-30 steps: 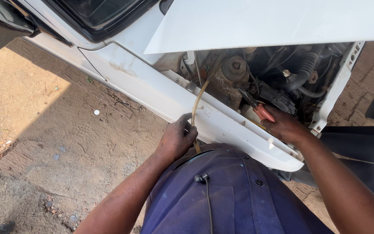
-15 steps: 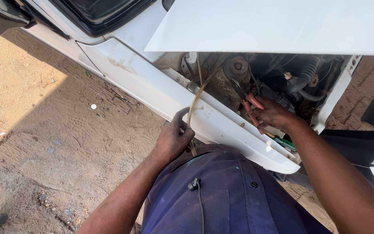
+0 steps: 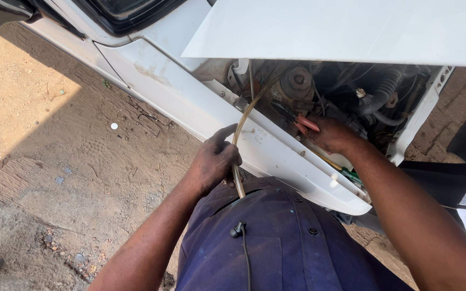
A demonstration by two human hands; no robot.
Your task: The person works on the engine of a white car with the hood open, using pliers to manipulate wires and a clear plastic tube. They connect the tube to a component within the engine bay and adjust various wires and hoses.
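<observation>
Dirt yard, white car's open engine bay (image 3: 351, 91): left hand (image 3: 214, 161) clenched round tan hose (image 3: 239, 134), right hand (image 3: 330, 134) gripping red-handled pliers (image 3: 307, 123) just beyond.

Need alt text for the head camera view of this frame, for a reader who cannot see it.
A person leans over a white car's open engine bay: the left hand grips a tan hose that runs up into the bay, while the right hand holds red-handled pliers among the engine parts. Sandy ground lies to the left.
</observation>
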